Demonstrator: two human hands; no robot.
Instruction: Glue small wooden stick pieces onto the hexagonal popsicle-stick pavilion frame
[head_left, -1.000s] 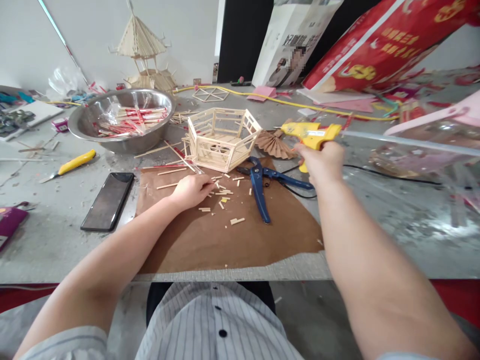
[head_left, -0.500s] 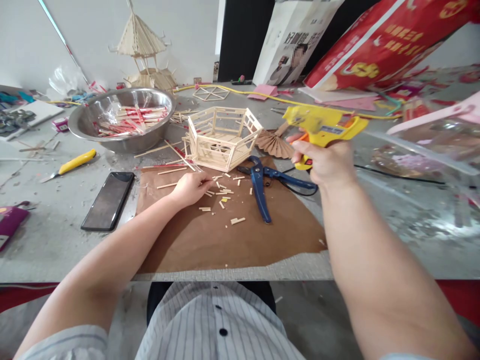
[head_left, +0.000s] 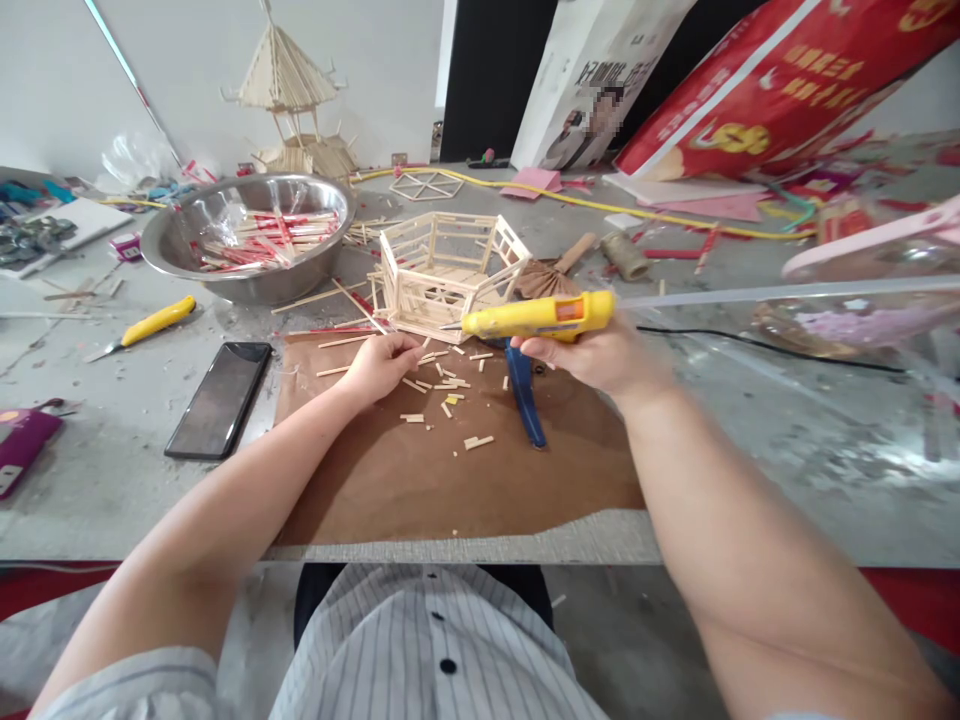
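Note:
My right hand is wrapped round a yellow hot glue gun. The gun's nozzle points left, close to the front of a six-sided frame built from thin wooden sticks. Just left of the nozzle, my left hand has its thumb and fingers pinched together near the frame's base; what lies between the fingertips is too small to make out. Several short cut sticks are scattered beside it on a brown sheet. Blue-handled cutters lie partly hidden under the glue gun.
At the left are a steel bowl of red-tipped sticks, a yellow utility knife and a phone. A stick pagoda stands behind. A yellow cord crosses the back, and a red bag leans at right.
My right hand has brought the glue gun left and down, from beyond the cutters to the front of the stick frame. My left hand has stayed almost in place.

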